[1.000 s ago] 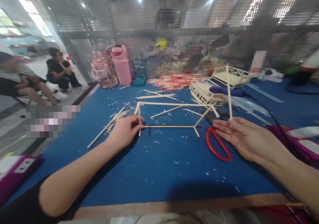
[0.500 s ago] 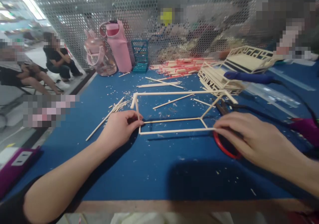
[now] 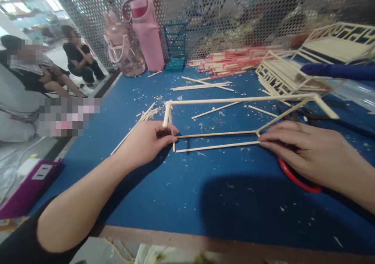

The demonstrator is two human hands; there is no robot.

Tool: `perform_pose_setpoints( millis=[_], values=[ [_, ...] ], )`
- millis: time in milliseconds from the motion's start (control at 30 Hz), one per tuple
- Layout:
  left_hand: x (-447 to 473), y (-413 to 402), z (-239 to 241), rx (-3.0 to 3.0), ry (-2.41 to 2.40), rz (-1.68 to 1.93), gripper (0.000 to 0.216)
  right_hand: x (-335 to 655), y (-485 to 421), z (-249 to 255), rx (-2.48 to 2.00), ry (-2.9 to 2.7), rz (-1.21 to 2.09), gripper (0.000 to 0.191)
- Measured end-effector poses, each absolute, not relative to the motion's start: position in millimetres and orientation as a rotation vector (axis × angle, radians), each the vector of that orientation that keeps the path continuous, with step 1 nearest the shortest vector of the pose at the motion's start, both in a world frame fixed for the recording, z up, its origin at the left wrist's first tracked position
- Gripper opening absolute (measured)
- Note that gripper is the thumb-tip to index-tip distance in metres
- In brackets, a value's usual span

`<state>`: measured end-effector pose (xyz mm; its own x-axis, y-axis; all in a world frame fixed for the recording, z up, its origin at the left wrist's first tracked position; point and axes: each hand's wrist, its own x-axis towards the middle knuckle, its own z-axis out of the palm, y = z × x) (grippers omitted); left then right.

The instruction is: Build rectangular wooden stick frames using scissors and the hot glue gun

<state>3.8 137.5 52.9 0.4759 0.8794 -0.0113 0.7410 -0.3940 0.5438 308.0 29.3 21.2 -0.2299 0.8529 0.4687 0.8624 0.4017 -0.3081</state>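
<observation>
A frame of thin wooden sticks [image 3: 234, 99] lies on the blue table [image 3: 187, 193]. My left hand [image 3: 146, 140] pinches the frame's left upright near its lower corner. A loose wooden stick [image 3: 216, 146] lies flat along the frame's near edge, just below the near rail. My right hand [image 3: 307, 150] lies over the stick's right end, fingers together and pressed on it at the frame's right corner. A red loop handle [image 3: 295, 178] shows from under my right hand.
Finished white stick models [image 3: 293, 76] stand at the right, with a blue tool [image 3: 336, 70] across them. A pile of red-marked sticks [image 3: 231, 60], a pink bottle [image 3: 146, 33], a teal basket [image 3: 175, 47] and a mesh screen sit at the back. Seated people are at the left.
My right hand held the stick upright, then laid it flat against the frame's near edge and slid it closer to the rail. My left hand kept its pinch. The view moved closer.
</observation>
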Motion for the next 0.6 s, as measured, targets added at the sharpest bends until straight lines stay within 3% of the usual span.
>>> perform_pose_setpoints(
  millis=[433, 600],
  values=[
    [2.4, 134.7, 55.1, 2.281, 1.255, 0.327, 0.037, 307.6, 32.0, 22.6, -1.528, -2.126, -0.015, 0.020],
    [3.0, 141.5, 52.6, 2.333, 1.284, 0.328, 0.040, 313.1, 2.5, 20.1, -1.743, -2.116, -0.168, 0.062]
  ],
)
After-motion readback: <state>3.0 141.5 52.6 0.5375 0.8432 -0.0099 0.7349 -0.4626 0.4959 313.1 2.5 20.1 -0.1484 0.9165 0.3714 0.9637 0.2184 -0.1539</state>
